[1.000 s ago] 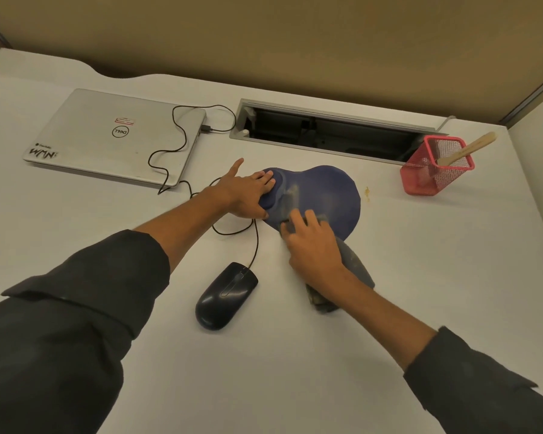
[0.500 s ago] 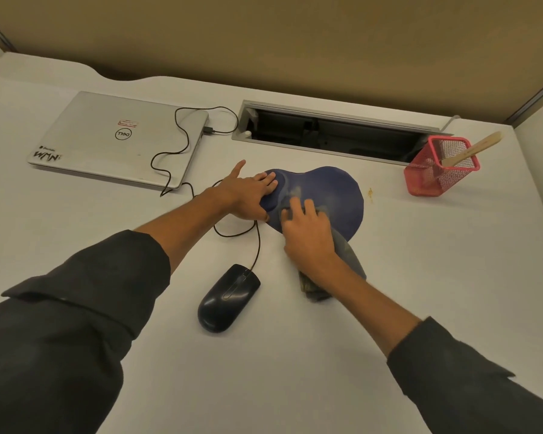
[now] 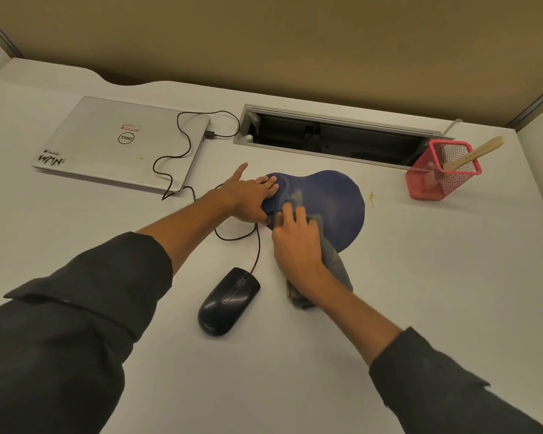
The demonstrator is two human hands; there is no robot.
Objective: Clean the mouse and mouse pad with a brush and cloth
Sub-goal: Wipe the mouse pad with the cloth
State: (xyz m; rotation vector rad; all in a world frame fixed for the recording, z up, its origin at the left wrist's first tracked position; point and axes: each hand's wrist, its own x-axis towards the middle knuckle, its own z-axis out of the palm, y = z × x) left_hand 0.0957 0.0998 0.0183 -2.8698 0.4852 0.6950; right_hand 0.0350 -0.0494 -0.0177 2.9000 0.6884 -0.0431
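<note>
- Left hand [image 3: 248,195] lies flat on the wrist-rest end of the mouse pad [image 3: 329,205], fingers straight & close together, thumb out toward the back edge of the desk [image 3: 420,292]. Prob. pinning the pad so it won't slide under the wiping.
- Right hand [image 3: 298,242] presses the grey cloth [image 3: 336,264] onto the pad's near-left part; fingers spread a bit & lightly bent, pushing down rather than pinching. Cloth trails out under the wrist toward the desk's front edge.
- Pad sits mid-desk, just in front of the cable slot [image 3: 333,136] at the back edge. Pale smears show on the blue near the fingertips; dust or damp, can't tell.
- Mouse [image 3: 228,302] lies off the pad, near its front-left, touched by neither hand; looks set aside to free the pad surface. Its cable [image 3: 182,151] loops back to the closed laptop [image 3: 123,142] at the back-left corner.
- Brush [image 3: 474,153] stands handle-up in the red mesh holder [image 3: 439,173], back-right, well apart from both hands, so the cloth stage is the one in hand.
- Small yellowish spot [image 3: 371,198] on the desk just right of the pad.
</note>
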